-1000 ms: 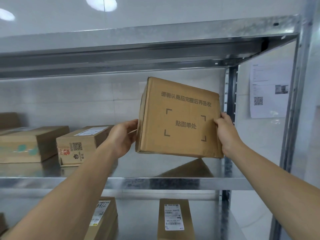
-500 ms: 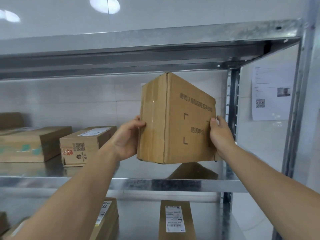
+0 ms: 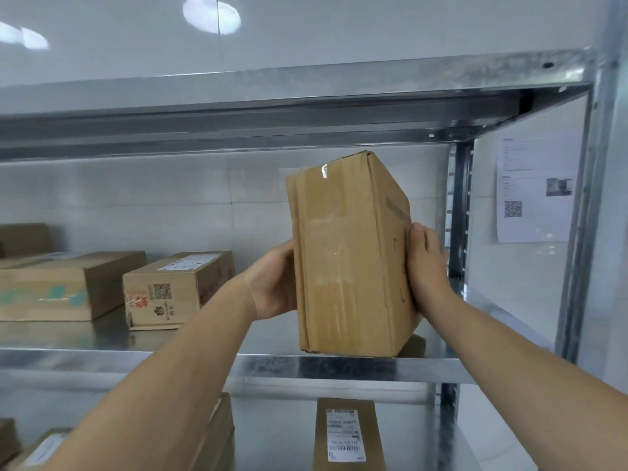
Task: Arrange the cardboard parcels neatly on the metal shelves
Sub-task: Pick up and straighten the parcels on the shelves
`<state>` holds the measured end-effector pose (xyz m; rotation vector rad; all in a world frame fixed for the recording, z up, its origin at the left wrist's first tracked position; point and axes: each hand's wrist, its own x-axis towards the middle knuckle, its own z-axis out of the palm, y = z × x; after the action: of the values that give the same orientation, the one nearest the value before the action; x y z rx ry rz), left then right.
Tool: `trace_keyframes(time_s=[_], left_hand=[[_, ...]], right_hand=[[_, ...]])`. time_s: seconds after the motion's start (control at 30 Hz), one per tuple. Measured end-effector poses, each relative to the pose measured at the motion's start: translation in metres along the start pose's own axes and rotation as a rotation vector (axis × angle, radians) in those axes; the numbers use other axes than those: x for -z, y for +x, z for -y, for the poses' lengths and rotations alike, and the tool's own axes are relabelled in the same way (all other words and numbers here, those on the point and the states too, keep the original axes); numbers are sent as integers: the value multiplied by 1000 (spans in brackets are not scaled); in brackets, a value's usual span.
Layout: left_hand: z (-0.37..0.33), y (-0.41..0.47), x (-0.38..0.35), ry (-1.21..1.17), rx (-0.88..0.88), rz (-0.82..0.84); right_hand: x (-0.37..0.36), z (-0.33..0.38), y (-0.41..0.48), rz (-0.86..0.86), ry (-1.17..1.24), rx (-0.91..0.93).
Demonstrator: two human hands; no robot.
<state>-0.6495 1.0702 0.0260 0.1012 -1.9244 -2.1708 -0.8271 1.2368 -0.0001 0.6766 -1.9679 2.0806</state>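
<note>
Brown cardboard parcel [image 3: 343,260], stood on end — clamped between my hands.
L hand [image 3: 272,283] grips its left side, R hand [image 3: 426,266] the printed face — it's at the front edge of the grey metal shelf [image 3: 306,367], right end.

middle metal shelf [image 3: 339,367] runs right across the frame, and at centre left there's a wide parcel with teal marks [image 3: 44,290] lying flat, a smaller qr-code parcel [image 3: 173,288] just beside it on the right, and a plain brown box [image 3: 23,237] tucked behind at the far left. down on the lower shelf [image 3: 278,436], a narrow labelled parcel [image 3: 346,436] sits bottom centre, with a partly hidden parcel stack [image 3: 221,433] to its left. top shelf [image 3: 272,96] spans the upper frame, underside only.
</note>
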Motion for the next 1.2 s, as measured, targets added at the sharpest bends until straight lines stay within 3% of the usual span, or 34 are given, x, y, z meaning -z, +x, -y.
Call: trace_keyframes(time_s=[0.2, 0.33, 0.43, 0.8, 1.2], left_hand=[[5, 5, 8, 56, 42, 88], [4, 7, 7, 120, 55, 91], [1, 8, 5, 152, 56, 69], [2, 13, 8, 195, 58, 20], [-2, 30, 16, 89, -183, -134]], right_hand=[[0, -1, 3, 104, -120, -39], [2, 0, 11, 316, 107, -229], [-2, -2, 15, 425, 173, -253], [-10, 7, 9, 365, 88, -265], [-4, 33, -9, 420, 181, -270]])
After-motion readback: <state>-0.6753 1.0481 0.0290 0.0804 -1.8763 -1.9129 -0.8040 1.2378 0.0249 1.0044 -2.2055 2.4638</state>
